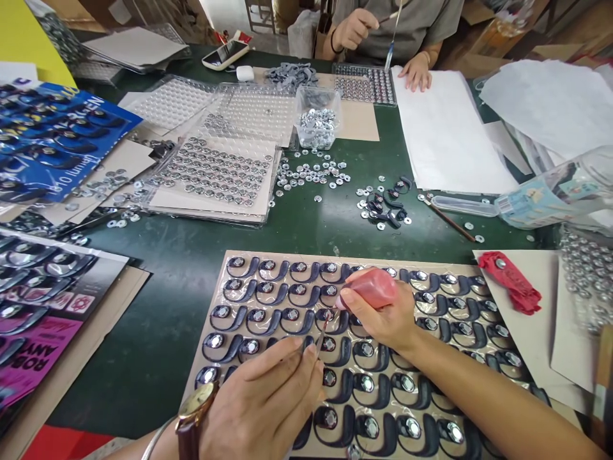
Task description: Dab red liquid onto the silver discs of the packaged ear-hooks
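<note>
A clear blister tray (249, 281) on cardboard lies in front of me, filled with several dark hook-shaped parts that carry round metal discs. My left hand (268, 402), with a wristwatch, is closed in a pinch on a thin stick (322, 332) whose tip rests at one tray pocket. My right hand (387, 319) is closed around a small pink squeeze bottle (371, 289) held sideways over the tray, its nozzle pointing left toward the stick's tip.
Loose metal washers (311, 172) and dark parts (385, 207) lie scattered on the green table. More filled trays (215, 172), a clear tub of discs (317, 121), white paper (445, 134) and a red rag (512, 281) surround them. Across the table another person's hands (416, 73) work.
</note>
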The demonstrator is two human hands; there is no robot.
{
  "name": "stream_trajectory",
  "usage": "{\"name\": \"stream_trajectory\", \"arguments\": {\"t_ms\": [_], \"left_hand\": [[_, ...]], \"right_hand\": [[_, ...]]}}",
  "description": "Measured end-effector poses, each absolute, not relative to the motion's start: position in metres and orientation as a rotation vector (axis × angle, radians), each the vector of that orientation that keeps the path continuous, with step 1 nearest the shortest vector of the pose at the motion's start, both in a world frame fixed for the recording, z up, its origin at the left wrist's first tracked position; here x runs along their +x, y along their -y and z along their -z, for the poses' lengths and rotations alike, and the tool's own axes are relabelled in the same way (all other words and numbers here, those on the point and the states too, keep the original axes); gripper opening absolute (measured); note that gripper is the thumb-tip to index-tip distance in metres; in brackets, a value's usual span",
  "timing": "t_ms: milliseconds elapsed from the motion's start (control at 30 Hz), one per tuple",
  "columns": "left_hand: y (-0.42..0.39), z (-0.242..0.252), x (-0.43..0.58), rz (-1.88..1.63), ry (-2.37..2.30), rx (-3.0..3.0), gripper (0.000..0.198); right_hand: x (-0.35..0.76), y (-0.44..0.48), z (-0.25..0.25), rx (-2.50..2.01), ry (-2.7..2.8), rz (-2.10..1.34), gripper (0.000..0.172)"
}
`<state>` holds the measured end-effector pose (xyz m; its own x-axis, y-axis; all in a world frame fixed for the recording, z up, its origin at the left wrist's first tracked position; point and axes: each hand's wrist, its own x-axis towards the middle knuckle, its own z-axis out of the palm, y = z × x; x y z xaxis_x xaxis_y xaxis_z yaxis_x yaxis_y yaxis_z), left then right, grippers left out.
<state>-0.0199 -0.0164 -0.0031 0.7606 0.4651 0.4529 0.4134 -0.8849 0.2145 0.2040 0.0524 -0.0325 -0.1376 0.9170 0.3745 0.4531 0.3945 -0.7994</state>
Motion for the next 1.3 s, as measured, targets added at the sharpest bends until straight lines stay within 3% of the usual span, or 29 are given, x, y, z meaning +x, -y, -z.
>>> {"name": "stream_trajectory", "arguments": {"t_ms": [567, 833, 1000, 1300], "left_hand": [[0.012, -0.002, -0.022, -0.777, -0.830, 2.690, 0.025], [-0.003, -0.010, -0.023, -0.858, -0.858, 2.524, 0.029], [-0.013, -0.009, -0.024, -0.950, -0.974, 2.264, 0.024], [-0.010, -0.009, -0.027, -0.953, -0.948, 2.313, 0.025]], "right_hand": [[0.206, -0.051, 0.028, -1.172, 1.727, -0.786, 0.006], [0.203, -0.051, 0.024, -1.157, 1.817, -0.623, 0.014], [0.199, -0.051, 0.024, -1.037, 1.859, -0.596, 0.008], [0.217, -0.065, -0.005, -1.186, 1.623, -1.077, 0.023]]}}
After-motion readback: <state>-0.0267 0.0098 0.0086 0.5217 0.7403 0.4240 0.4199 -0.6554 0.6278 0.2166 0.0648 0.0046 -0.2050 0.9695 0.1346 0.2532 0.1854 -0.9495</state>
